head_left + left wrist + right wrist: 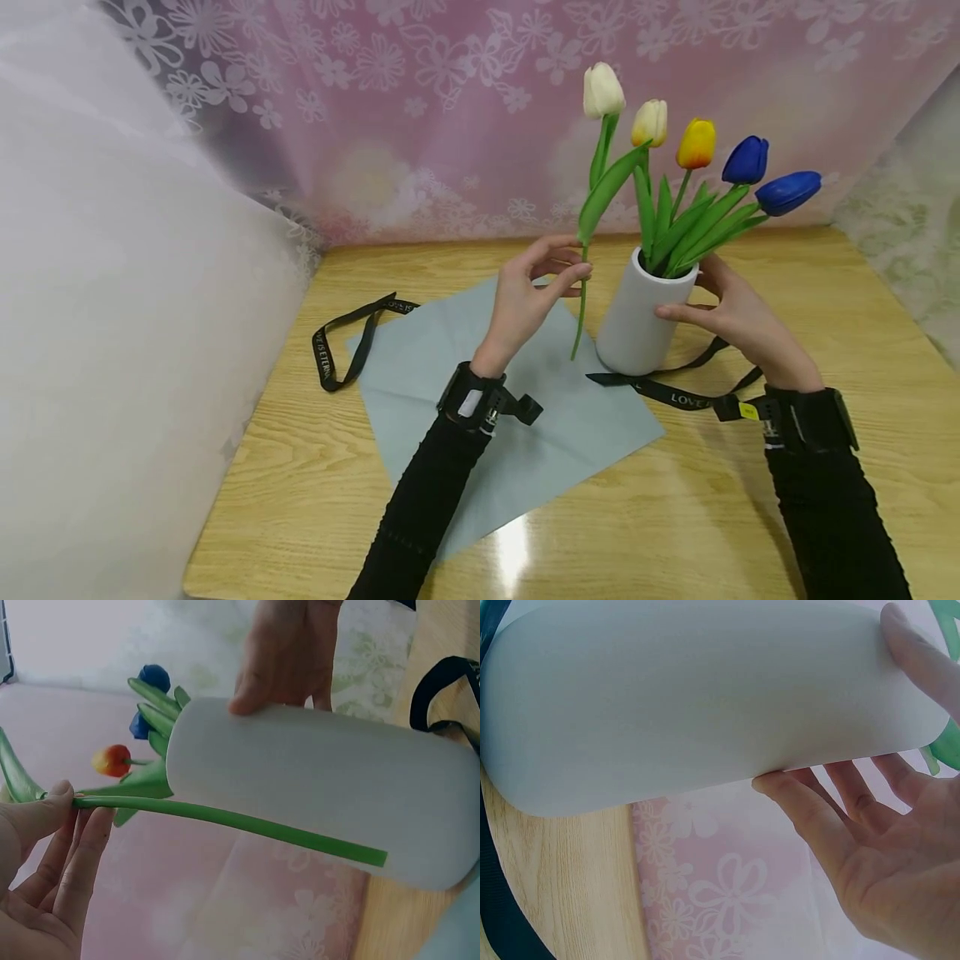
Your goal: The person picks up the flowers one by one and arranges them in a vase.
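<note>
A white tulip [603, 92] hangs upright left of the vase, its green stem [225, 817] pinched between the thumb and fingers of my left hand [528, 287]. The stem's cut end [375, 857] overlaps the vase wall in the left wrist view. My right hand [738, 312] grips the white vase [637, 325] near its rim, thumb in front and fingers around the far side. Out of the vase lean several tulips: one cream [649, 123], one yellow and orange [697, 143], and two blue [746, 160]. Their lower stems are hidden inside.
A grey-blue sheet [480, 417] lies creased on the wooden table [300, 483]. Black lettered ribbon [326, 358] loops off its left corner, and more ribbon [682, 400] lies by the vase base. Behind the table hangs a pink floral cloth [450, 125].
</note>
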A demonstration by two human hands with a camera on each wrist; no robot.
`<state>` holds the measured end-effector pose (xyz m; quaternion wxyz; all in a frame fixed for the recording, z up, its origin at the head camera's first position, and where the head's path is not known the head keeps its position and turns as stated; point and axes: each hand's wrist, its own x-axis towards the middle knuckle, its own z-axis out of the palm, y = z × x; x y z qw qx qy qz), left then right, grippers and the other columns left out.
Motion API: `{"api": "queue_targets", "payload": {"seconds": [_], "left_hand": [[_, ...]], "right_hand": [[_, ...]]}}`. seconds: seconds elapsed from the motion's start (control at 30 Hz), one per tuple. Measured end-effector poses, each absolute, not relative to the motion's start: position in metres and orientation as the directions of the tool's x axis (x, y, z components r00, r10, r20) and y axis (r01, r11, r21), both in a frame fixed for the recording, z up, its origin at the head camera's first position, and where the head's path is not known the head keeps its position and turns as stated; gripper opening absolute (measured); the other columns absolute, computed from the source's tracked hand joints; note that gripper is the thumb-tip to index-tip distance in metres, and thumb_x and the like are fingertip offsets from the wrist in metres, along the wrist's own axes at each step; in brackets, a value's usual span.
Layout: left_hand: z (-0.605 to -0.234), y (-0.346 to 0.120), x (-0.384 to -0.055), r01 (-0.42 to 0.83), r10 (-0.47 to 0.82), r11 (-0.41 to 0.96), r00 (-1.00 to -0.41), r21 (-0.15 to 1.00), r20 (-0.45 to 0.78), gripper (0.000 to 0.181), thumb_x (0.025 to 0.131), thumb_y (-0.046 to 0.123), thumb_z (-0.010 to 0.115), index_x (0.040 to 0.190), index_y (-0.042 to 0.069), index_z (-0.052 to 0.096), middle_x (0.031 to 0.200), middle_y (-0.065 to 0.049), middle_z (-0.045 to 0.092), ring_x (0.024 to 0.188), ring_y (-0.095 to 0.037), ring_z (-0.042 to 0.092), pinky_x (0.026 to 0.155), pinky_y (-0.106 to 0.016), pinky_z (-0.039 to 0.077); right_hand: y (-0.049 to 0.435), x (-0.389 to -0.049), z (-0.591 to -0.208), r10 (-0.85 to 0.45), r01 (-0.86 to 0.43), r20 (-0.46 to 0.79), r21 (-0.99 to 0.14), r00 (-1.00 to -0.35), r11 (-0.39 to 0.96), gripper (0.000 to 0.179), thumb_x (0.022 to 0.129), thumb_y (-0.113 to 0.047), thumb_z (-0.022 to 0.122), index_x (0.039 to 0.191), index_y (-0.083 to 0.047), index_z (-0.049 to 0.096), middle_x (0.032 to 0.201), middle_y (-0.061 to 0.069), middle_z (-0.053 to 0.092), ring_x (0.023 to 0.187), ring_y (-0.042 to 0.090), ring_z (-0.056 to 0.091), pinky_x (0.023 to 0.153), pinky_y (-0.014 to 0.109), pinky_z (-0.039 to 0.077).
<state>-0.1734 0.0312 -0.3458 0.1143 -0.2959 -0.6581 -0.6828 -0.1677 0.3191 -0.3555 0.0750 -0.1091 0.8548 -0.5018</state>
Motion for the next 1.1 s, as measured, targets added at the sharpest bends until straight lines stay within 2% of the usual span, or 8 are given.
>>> {"api": "queue_targets", "payload": {"seconds": [0.23,0.53,0.7,0.77,0.93,1.1], "left_hand": [[-0.331,0.048,-0.173,0.591,0.218,-0.139,-0.765,0.795,0.606,0.033,0.095,-0.001,0.068,0.127,-0.006,0.062,0.107,-0.023,0.066,0.091,-0.019,0.072,0.077,-0.044,0.062],[-0.281,0.071,-0.174,0.650,0.113,-0.185,-0.731,0.737,0.673,0.033,0.096,-0.002,0.066,0.129,-0.007,0.060,0.108,-0.024,0.065,0.092,-0.023,0.070,0.080,-0.038,0.062],[-0.258,0.084,-0.180,0.715,0.007,-0.229,-0.677,0.660,0.736,0.034,0.095,-0.006,0.066,0.128,-0.009,0.059,0.105,-0.027,0.064,0.091,-0.028,0.069,0.078,-0.036,0.062],[-0.253,0.090,-0.183,0.743,-0.020,-0.236,-0.648,0.626,0.762,0.035,0.094,-0.006,0.067,0.127,-0.011,0.058,0.105,-0.027,0.064,0.091,-0.025,0.069,0.077,-0.036,0.062],[-0.258,0.102,-0.189,0.769,-0.004,-0.184,-0.623,0.612,0.782,0.033,0.094,-0.004,0.068,0.125,-0.010,0.058,0.105,-0.025,0.065,0.090,-0.013,0.069,0.077,-0.030,0.062],[-0.283,0.109,-0.193,0.741,0.046,-0.047,-0.668,0.670,0.743,0.031,0.096,0.002,0.068,0.125,-0.004,0.061,0.106,-0.021,0.068,0.094,-0.021,0.072,0.078,-0.022,0.059]], "right_hand": [[0.318,-0.169,-0.355,-0.266,-0.124,-0.003,-0.880,-0.964,0.458,0.094,0.093,-0.018,0.076,0.164,-0.027,0.015,0.166,0.014,0.020,0.149,0.048,0.021,0.107,0.079,0.023],[0.318,-0.170,-0.355,-0.275,-0.128,0.003,-0.889,-0.962,0.440,0.094,0.093,-0.015,0.075,0.164,-0.027,0.014,0.165,0.016,0.022,0.147,0.048,0.024,0.107,0.078,0.025],[0.318,-0.170,-0.355,-0.273,-0.119,-0.010,-0.886,-0.962,0.449,0.095,0.093,-0.018,0.076,0.164,-0.029,0.014,0.166,0.014,0.020,0.148,0.047,0.023,0.107,0.078,0.025],[0.318,-0.170,-0.355,-0.272,-0.120,-0.009,-0.884,-0.962,0.453,0.095,0.093,-0.018,0.077,0.164,-0.030,0.015,0.166,0.014,0.021,0.148,0.048,0.023,0.107,0.078,0.025],[0.318,-0.170,-0.355,-0.278,-0.146,0.020,-0.886,-0.960,0.440,0.093,0.092,-0.016,0.077,0.163,-0.028,0.018,0.165,0.013,0.024,0.147,0.048,0.025,0.106,0.078,0.026],[0.318,-0.169,-0.356,-0.283,-0.164,0.043,-0.891,-0.958,0.423,0.092,0.092,-0.012,0.076,0.163,-0.026,0.020,0.162,0.013,0.027,0.144,0.047,0.028,0.106,0.076,0.028]]}}
